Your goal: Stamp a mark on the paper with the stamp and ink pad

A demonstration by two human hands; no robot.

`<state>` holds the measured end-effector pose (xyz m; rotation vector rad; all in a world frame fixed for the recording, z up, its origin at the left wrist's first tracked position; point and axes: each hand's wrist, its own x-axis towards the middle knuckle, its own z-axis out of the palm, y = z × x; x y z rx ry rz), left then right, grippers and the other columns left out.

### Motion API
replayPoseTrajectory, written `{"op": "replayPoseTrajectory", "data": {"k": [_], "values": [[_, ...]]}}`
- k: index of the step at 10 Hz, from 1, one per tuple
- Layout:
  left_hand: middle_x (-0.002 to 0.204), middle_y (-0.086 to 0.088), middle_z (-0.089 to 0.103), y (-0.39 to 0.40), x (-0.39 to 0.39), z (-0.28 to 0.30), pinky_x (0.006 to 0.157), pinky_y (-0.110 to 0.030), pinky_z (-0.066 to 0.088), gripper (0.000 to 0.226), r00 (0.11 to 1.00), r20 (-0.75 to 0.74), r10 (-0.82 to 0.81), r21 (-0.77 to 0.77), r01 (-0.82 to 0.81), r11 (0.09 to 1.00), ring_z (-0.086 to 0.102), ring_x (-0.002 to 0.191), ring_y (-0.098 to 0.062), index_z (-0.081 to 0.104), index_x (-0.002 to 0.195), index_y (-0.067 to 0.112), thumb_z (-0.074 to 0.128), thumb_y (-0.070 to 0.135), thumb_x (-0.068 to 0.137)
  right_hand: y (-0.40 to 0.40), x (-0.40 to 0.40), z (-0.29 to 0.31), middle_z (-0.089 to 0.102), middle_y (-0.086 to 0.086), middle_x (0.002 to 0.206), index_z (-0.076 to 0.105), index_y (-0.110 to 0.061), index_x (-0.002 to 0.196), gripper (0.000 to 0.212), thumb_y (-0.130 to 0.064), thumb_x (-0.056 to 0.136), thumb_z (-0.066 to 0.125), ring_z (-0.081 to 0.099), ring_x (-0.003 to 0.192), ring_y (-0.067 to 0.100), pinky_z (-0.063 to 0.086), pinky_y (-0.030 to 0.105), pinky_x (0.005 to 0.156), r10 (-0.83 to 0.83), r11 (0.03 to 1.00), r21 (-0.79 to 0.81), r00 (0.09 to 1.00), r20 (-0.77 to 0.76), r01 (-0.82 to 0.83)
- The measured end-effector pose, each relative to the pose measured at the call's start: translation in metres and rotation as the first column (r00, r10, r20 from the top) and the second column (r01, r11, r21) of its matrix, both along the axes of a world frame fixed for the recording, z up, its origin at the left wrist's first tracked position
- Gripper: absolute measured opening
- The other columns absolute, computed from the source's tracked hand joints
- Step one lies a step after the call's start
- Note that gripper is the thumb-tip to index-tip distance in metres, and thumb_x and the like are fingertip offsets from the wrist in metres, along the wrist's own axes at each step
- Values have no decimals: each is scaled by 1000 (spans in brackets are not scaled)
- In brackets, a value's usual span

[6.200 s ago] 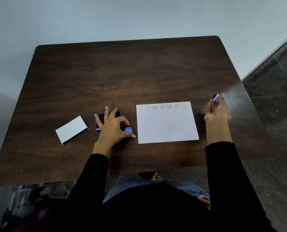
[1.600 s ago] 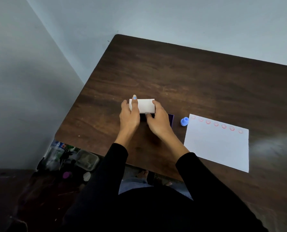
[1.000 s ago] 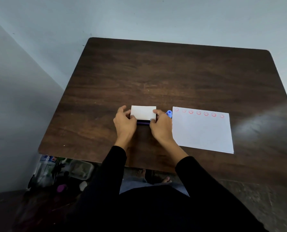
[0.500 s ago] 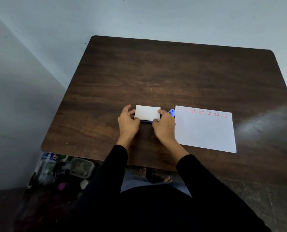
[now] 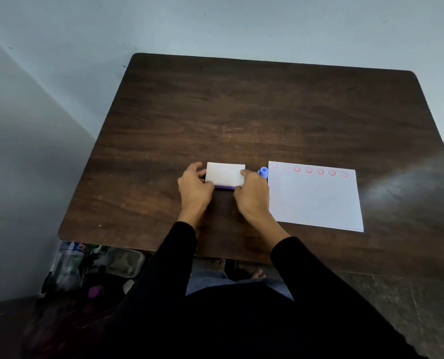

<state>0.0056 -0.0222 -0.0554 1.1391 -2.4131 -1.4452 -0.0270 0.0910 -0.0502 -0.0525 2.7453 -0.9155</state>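
Ink pad (image 5: 224, 187) at 9 o'clock of paper, white lid (image 5: 225, 173) seated on top, purple edge showing at near side. Left hand (image 5: 193, 189) and right hand (image 5: 253, 194) pinch lid ends, likely pressing it closed. Blue stamp (image 5: 263, 172) parked between pad and paper (image 5: 315, 200). Smiley row (image 5: 309, 170) along paper's 12 o'clock edge; stamping apparently finished. Dark wood surface (image 5: 267, 112).
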Motion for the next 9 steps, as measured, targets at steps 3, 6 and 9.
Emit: {"op": "replayPoseTrajectory", "data": {"k": [3,6,9], "values": [[123,-12,63,-2,0,3,96,-31,50,61,999,44,-16,16,15,1000,64,102,-22,47,134,7,60,-4,75,16,-16,14,57,11,113,56,-11,108,36,1,74,58,50,107,27,46,35,74,-63,997,-66,947,-314,45],[121,-12,64,-2,-2,4,101,-39,48,62,997,69,-33,35,31,999,60,110,-25,47,134,8,61,-4,74,34,-22,-3,68,13,111,63,-7,111,26,-4,86,57,57,106,26,48,33,88,-35,995,-99,988,-152,20],[143,-13,43,11,1,12,106,-40,34,76,985,148,-93,-251,129,959,35,131,-31,34,142,13,65,0,74,44,-17,-7,66,4,121,61,-17,114,33,-26,83,61,56,113,22,45,34,91,-117,987,-144,934,-339,71]]}}
